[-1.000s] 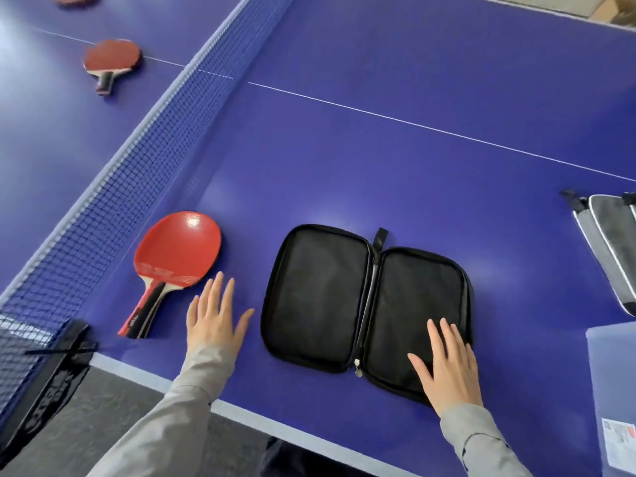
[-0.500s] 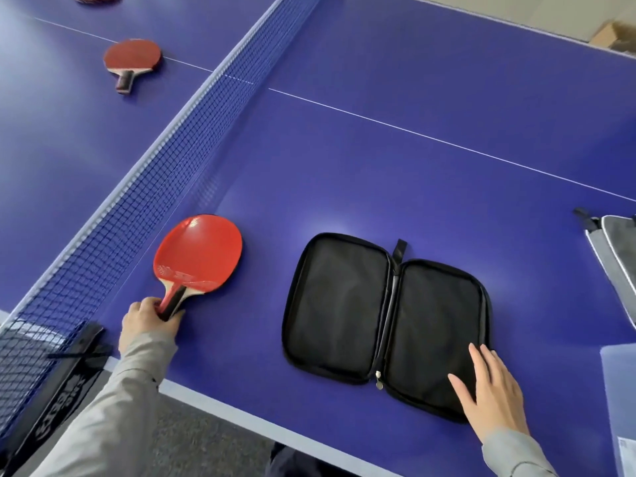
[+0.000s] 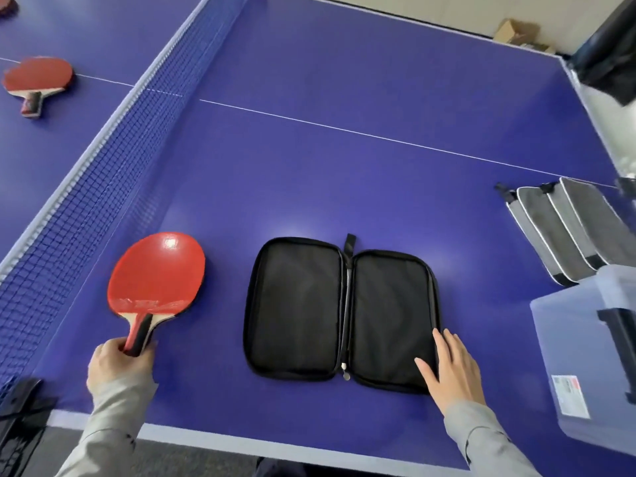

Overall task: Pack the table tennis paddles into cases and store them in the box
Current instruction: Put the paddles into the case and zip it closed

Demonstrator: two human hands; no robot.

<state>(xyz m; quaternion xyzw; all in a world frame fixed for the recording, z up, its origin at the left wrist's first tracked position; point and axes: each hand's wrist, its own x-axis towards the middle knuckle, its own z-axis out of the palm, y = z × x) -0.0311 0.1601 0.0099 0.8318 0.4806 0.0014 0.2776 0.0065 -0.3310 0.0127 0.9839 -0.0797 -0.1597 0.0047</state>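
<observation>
A red paddle is near the net on the blue table, and my left hand grips its black and red handle. To its right a black zip case lies unzipped and spread flat, with nothing inside. My right hand rests with straight fingers on the case's lower right corner. Another red paddle lies beyond the net at the far left. A clear plastic box stands at the right edge.
The net runs diagonally across the left side, its clamp at the near edge. Three grey cases lie side by side behind the box. A black bag sits at the far right corner.
My left hand went from lying flat on the table to gripping the paddle's handle. My right hand slid toward the case's lower right corner. The view shifted, bringing the box and grey cases in.
</observation>
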